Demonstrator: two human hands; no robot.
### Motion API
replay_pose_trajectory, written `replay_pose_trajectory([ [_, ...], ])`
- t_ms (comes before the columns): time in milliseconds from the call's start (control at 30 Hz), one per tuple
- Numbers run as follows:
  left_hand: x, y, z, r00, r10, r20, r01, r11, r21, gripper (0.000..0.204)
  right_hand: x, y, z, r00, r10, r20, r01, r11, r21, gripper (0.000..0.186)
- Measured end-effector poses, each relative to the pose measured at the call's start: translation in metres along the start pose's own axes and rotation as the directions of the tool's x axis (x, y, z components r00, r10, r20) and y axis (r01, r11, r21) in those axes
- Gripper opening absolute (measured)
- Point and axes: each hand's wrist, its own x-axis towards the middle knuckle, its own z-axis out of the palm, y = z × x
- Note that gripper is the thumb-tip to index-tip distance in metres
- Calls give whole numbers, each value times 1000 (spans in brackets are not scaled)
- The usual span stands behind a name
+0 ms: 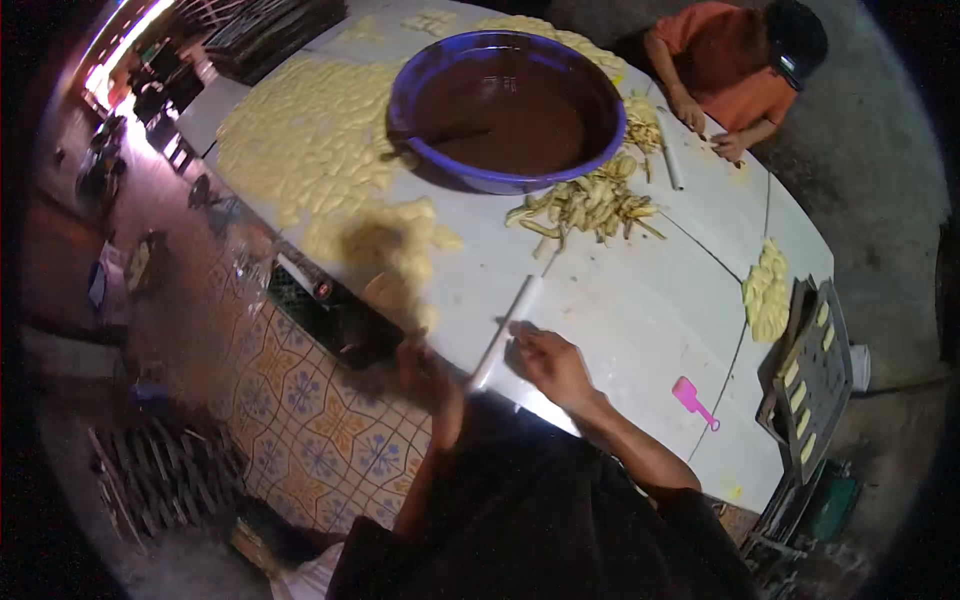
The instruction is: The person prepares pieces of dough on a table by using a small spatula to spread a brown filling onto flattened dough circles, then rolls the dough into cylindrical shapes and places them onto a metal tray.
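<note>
Left hand [425, 375] motion-blurred at surface [620, 310] edge, grip can't tell; right hand [550, 365] fingers rest on white rolling pin [505, 333], grasp unclear.

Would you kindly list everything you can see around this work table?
table: one, white, centre
basin: one, blue, brown liquid inside, far end of table
dough pieces: many, pale yellow, spread left of basin
dough strips: a pile, yellow, near side of basin
rolling pin: one, white, near edge
scraper: one, pink, right near edge
tray: one, dark, right end, holding yellow pieces
co-worker: one, orange shirt, far right
left hand: blurred, beside pin
right hand: at the pin; contact unclear
</note>
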Motion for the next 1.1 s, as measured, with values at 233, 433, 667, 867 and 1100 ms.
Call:
replay_pose_trajectory([
  [233,1,-18,-47,956,-277,-96,250,941,-227,36,122,-30,123,938,-244,246,287,945,-156,42],
  [433,0,41,-15,768,-490,412,634,670,-387,40,49,-28,38,988,-88,131,24,903,429,35],
  [667,-59,46,93,446,-270,853,423,904,65,28,-57,-8,-42,828,294,-477,-155,938,309,28],
  [867,-113,32,150,395,215,893,-711,688,148,37,-135,75,-63,801,170,-574,-388,877,-282,38],
  [1100,-115,51,128,-310,88,947,-685,669,-287,83,-161,88,-67,958,-23,-286,-180,728,-661,51],
])
